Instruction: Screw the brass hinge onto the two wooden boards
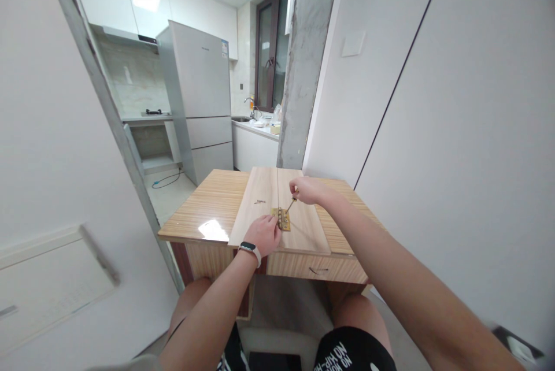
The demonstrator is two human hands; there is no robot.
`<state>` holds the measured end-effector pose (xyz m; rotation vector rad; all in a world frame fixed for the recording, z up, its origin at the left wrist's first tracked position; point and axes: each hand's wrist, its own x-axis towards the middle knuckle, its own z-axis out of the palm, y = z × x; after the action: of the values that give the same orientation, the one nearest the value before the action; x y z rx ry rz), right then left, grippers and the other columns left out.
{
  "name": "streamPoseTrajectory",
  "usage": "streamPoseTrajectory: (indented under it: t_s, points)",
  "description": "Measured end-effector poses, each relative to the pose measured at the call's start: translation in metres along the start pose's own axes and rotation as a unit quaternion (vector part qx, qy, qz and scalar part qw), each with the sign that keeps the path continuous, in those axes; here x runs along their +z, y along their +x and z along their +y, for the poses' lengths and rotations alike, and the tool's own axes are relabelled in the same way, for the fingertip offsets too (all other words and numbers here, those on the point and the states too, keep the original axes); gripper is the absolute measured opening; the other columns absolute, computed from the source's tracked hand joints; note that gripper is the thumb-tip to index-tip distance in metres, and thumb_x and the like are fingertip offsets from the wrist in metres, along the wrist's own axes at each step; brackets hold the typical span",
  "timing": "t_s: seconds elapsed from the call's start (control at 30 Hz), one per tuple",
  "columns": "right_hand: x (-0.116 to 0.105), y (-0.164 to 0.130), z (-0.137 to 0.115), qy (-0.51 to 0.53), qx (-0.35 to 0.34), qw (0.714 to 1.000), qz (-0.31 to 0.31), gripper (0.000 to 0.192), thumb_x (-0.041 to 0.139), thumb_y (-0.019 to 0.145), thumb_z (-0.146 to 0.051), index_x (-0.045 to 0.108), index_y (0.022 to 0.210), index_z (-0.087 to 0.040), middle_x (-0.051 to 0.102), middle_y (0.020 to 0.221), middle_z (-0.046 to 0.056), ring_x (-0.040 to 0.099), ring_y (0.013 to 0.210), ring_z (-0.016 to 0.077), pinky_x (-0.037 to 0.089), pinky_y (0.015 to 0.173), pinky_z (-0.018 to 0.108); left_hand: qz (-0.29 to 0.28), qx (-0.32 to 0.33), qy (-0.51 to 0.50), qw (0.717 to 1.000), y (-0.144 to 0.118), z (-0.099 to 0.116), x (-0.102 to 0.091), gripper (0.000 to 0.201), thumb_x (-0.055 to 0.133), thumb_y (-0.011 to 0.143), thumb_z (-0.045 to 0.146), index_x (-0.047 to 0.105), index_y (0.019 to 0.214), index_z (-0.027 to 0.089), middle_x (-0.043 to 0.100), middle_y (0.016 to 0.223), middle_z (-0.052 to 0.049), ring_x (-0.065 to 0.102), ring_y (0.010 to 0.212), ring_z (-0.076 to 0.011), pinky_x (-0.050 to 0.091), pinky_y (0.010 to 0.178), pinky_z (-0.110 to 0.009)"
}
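Observation:
Two pale wooden boards [264, 197] lie side by side on a striped wooden table [208, 209]. A brass hinge [282, 218] sits across the seam between them. My left hand [263, 235], a dark band on its wrist, presses down beside the hinge and touches its left leaf. My right hand [306, 190] grips a thin screwdriver [291, 204] by its handle, the tip slanting down onto the hinge. A few small screws [259, 202] lie loose on the left board.
A grey concrete pillar [303, 65] and a white wall stand just behind the table. To the left, a doorway opens onto a kitchen with a silver fridge [202, 93] and a counter with a sink. My knees are under the table's front edge.

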<state>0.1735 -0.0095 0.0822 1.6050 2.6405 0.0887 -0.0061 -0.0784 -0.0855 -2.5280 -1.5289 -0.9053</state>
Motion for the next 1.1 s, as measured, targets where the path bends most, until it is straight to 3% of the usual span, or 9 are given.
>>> streamPoseTrajectory:
  t_s: [0.1,0.2,0.3,0.4,0.87,1.1]
  points:
    - [-0.0001,-0.0002,-0.0004,0.011,-0.006,1.0,-0.008,0.02,0.069,0.087,-0.022,0.071,0.107,-0.021,0.075,0.109,0.006,0.067,0.098,0.0189,0.043,0.073,0.024,0.0,0.0,0.001,1.0,-0.0001,0.0002,-0.0007,0.022,0.048,0.094,0.02,0.064,0.109,0.017,0.069,0.103,-0.011,0.063,0.103,-0.0236,0.05,0.095,-0.039]
    - [-0.0006,-0.0018,-0.0019,-0.009,0.014,1.0,-0.012,0.032,0.074,0.086,-0.035,0.07,0.113,-0.019,0.074,0.112,0.011,0.067,0.102,0.0225,0.045,0.076,0.026,-0.002,0.0,0.004,1.0,0.0,0.0004,-0.0013,0.02,0.049,0.093,0.02,0.064,0.107,0.018,0.069,0.103,-0.011,0.063,0.101,-0.0235,0.05,0.095,-0.038]
    - [-0.0027,-0.0038,-0.0042,-0.031,0.046,0.998,-0.015,0.046,0.057,0.095,-0.055,0.072,0.111,-0.015,0.073,0.111,0.019,0.068,0.104,0.0275,0.047,0.082,0.031,-0.003,0.0,0.004,1.0,0.0003,0.0003,-0.0009,0.02,0.049,0.093,0.02,0.064,0.107,0.017,0.069,0.103,-0.011,0.063,0.102,-0.0235,0.05,0.095,-0.038]
    - [-0.0049,-0.0053,-0.0059,-0.041,0.066,0.997,-0.009,0.055,0.039,0.103,-0.055,0.075,0.108,-0.013,0.072,0.112,0.022,0.069,0.105,0.0284,0.048,0.085,0.033,0.002,0.004,0.003,1.0,0.0004,-0.0002,0.0002,0.021,0.048,0.094,0.02,0.063,0.108,0.017,0.069,0.103,-0.011,0.062,0.103,-0.0233,0.049,0.096,-0.038]
    - [-0.0012,-0.0039,-0.0034,-0.025,0.016,1.0,0.009,0.018,0.061,0.093,-0.028,0.073,0.103,-0.019,0.075,0.103,0.011,0.069,0.096,0.0228,0.045,0.074,0.028,0.0,0.0,0.002,1.0,-0.0003,-0.0009,0.0007,0.022,0.048,0.093,0.021,0.063,0.11,0.018,0.069,0.104,-0.011,0.062,0.104,-0.0234,0.05,0.096,-0.038]
    - [-0.0013,0.0004,-0.0023,-0.007,-0.011,1.0,-0.01,0.022,0.077,0.081,-0.023,0.07,0.101,-0.02,0.075,0.104,0.005,0.067,0.093,0.0185,0.041,0.067,0.024,0.004,0.009,0.001,1.0,-0.0004,-0.0015,0.0001,0.022,0.048,0.093,0.02,0.063,0.109,0.017,0.068,0.102,-0.011,0.063,0.102,-0.023,0.05,0.095,-0.037]
